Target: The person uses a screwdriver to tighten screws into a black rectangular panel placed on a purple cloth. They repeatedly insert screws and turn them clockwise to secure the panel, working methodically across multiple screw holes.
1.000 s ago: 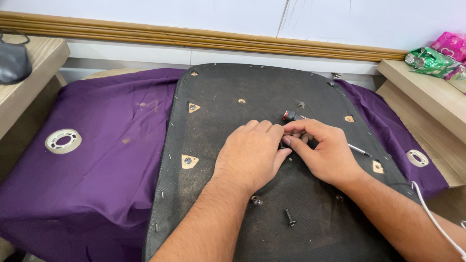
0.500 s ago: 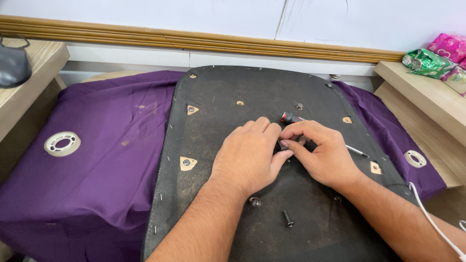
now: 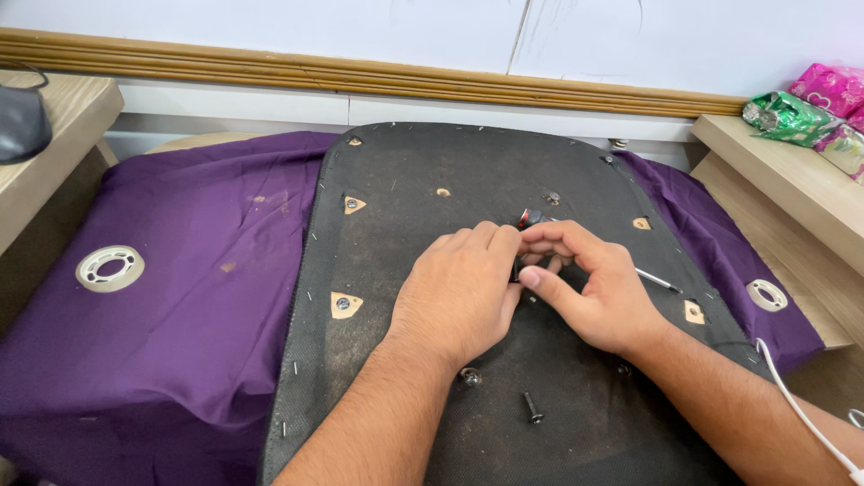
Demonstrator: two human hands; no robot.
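Note:
A black fabric-covered seat panel (image 3: 405, 207) lies flat on a purple cloth (image 3: 198, 297). Both my hands meet at its middle. My left hand (image 3: 459, 297) rests knuckles-up on the panel with its fingers curled, and what is under them is hidden. My right hand (image 3: 598, 292) pinches a small dark part (image 3: 516, 270) between thumb and fingers, right against the left fingertips. A tool with a red and black end (image 3: 529, 217) and a thin metal shaft (image 3: 657, 280) lies under my right hand. A loose black bolt (image 3: 533, 408) and a round fitting (image 3: 470, 376) lie near my forearms.
Two tape rolls lie on the cloth, one at the left (image 3: 110, 267) and one at the right (image 3: 767, 293). Wooden ledges flank the cloth, with a dark object (image 3: 22, 121) on the left one and coloured packets (image 3: 801, 112) on the right one. A white cable (image 3: 801, 405) runs along my right forearm.
My right fingers have shifted slightly at the small part. Both hands stay at the same spot on the panel.

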